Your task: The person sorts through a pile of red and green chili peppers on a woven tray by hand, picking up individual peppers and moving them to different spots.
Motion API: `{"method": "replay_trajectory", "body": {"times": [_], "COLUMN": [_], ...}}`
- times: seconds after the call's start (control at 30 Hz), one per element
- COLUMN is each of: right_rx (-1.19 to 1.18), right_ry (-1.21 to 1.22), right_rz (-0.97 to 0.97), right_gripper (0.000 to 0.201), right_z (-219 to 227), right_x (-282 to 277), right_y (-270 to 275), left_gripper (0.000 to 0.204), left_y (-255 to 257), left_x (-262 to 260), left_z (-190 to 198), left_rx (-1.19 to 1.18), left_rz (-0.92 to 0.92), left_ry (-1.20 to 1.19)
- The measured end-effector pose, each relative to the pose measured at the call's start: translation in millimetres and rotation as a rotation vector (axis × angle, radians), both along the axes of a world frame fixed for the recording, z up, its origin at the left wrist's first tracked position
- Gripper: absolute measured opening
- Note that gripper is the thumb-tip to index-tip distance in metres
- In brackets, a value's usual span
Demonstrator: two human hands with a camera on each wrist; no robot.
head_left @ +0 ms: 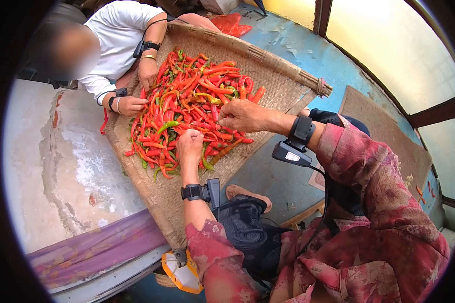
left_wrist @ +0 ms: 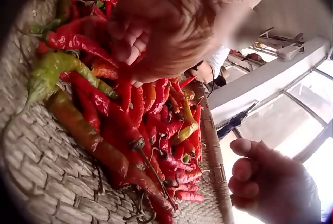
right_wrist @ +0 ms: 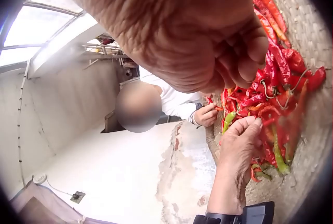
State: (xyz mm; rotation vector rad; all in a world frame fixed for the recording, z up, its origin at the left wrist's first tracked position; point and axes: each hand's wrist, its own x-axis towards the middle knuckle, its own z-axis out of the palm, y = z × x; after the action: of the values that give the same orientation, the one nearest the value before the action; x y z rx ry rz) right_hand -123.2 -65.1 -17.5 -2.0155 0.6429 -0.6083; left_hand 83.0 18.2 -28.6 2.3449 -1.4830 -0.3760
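Note:
Red chili peppers (head_left: 187, 101), with a few green and yellow ones, lie heaped on a woven tray (head_left: 283, 83). At the heap's near side, my left hand (head_left: 189, 146) has its thumb and forefinger together at a red pepper (right_wrist: 270, 122), their tips partly hidden. My right hand (head_left: 242, 115) is over the heap's right part, fingers curled, with no pepper visible in it. The left wrist view shows the left hand (left_wrist: 171, 26) close above the peppers (left_wrist: 156, 104) and the right hand (left_wrist: 276, 182) apart from it. In the right wrist view the right hand (right_wrist: 192, 36) looms large.
Another person in a white top (head_left: 121, 30) sits across the tray, both hands at the heap's far left edge. A concrete surface (head_left: 76, 161) with a purple cloth (head_left: 101, 242) is at the left. Blue floor (head_left: 268, 166) and a brown mat (head_left: 384, 136) lie to the right.

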Motion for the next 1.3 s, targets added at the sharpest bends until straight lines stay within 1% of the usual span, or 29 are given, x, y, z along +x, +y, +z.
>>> {"method": "replay_trajectory", "body": {"times": [0.07, 0.1, 0.17, 0.2, 0.3, 0.33, 0.4, 0.43, 0.47, 0.53, 0.57, 0.6, 0.67, 0.7, 0.73, 0.77, 0.8, 0.83, 0.87, 0.93, 0.97, 1.0, 1.07, 1.1, 1.13, 1.2, 1.23, 1.27, 1.3], "right_rx": [-0.024, -0.046, -0.036, -0.030, -0.041, -0.043, -0.037, -0.030, -0.027, -0.035, -0.036, -0.029, -0.025, -0.031, -0.041, -0.069, -0.082, -0.064, -0.046, -0.046, -0.037, -0.025, -0.025, -0.056, -0.086, -0.071, -0.056, -0.053, -0.062], "right_ry": [-0.010, -0.022, -0.024, -0.028, -0.007, 0.010, 0.023, 0.036, 0.035, 0.026, 0.026, 0.043, 0.058, 0.040, 0.021, 0.012, 0.008, 0.009, 0.010, 0.014, 0.006, -0.001, -0.001, -0.012, -0.024, -0.032, -0.039, -0.040, -0.030], "right_rz": [0.000, -0.001, -0.006, -0.014, 0.009, 0.015, 0.014, 0.013, 0.013, 0.017, 0.018, 0.019, 0.022, 0.022, 0.022, 0.024, 0.027, 0.030, 0.032, 0.044, 0.042, 0.041, 0.034, 0.028, 0.022, 0.019, 0.017, 0.013, 0.012], "right_gripper": [0.021, 0.021, 0.021, 0.021, 0.021, 0.022, 0.022, 0.022, 0.022, 0.022, 0.022, 0.022, 0.022, 0.022, 0.022, 0.021, 0.021, 0.021, 0.021, 0.020, 0.020, 0.020, 0.020, 0.019, 0.019, 0.019, 0.019, 0.019, 0.018], "right_z": [-2, -2, -4, -5, -5, -4, -3, -4, -5, -5, -4, -3, -5, -9, -9, -7, -8, -10, -11, -9, -8, -8, -9, -8, -8, -5, -3, -1, 2], "right_x": [1, 2, 2, 2, 1, 0, 0, 0, 0, 0, 0, 1, 4, 6, 7, 6, 7, 8, 9, 8, 8, 8, 6, 4, 3, 0, -2, -4, -6], "right_y": [-1, -1, -2, -3, -3, -3, -3, -2, -1, -1, -1, -1, 0, 1, 2, 4, 5, 5, 5, 5, 6, 5, 4, 2, 2, 2, 2, 2, 2], "left_gripper": [0.026, 0.026, 0.021, 0.016, 0.014, 0.014, 0.015, 0.015, 0.015, 0.015, 0.019, 0.019, 0.024, 0.027, 0.028, 0.031, 0.034, 0.035, 0.038, 0.040, 0.034, 0.034, 0.030, 0.025, 0.025, 0.016, 0.017, 0.017, 0.019], "left_y": [-2, -3, -3, -3, 5, 6, 12, 15, 14, 9, 11, 12, 13, 10, -1, -2, -6, -8, -10, -15, -15, -16, -16, -15, -13, -9, -10, -11, -12], "left_x": [-7, -8, -10, -7, -6, -4, 2, 10, 13, 15, 26, 31, 30, 9, 3, -2, -17, -31, -40, -44, -47, -46, -44, -44, -44, -47, -47, -46, -50], "left_z": [6, 11, 22, 20, 44, 48, 57, 56, 55, 56, 49, 36, 17, 21, 14, 8, 9, 12, 15, 13, 12, 11, 10, 7, 5, 1, 1, 1, 7], "left_rx": [-0.114, -0.113, -0.257, -0.375, -0.491, -0.492, -0.688, -0.768, -0.765, -1.159, -1.150, -1.154, -0.792, -0.621, -0.553, -0.475, -0.479, -0.389, -0.216, -0.021, 0.027, 0.024, 0.122, 0.098, 0.100, 0.001, -0.082, -0.079, -0.158], "left_rz": [-0.086, -0.085, -0.057, -0.051, 0.072, 0.071, 0.205, 0.186, 0.186, 0.486, 0.531, 0.530, 0.434, 0.366, 0.080, -0.164, -0.237, -0.250, -0.213, -0.168, -0.109, -0.109, -0.124, -0.158, -0.160, -0.263, -0.288, -0.292, -0.261], "left_ry": [0.170, 0.171, 0.302, 0.348, 0.508, 0.507, 0.657, 0.729, 0.728, 0.987, 1.052, 1.049, 0.949, 0.703, 0.156, -0.212, -0.203, -0.224, -0.293, -0.325, -0.333, -0.335, -0.347, -0.342, -0.343, -0.286, -0.249, -0.249, -0.075]}}
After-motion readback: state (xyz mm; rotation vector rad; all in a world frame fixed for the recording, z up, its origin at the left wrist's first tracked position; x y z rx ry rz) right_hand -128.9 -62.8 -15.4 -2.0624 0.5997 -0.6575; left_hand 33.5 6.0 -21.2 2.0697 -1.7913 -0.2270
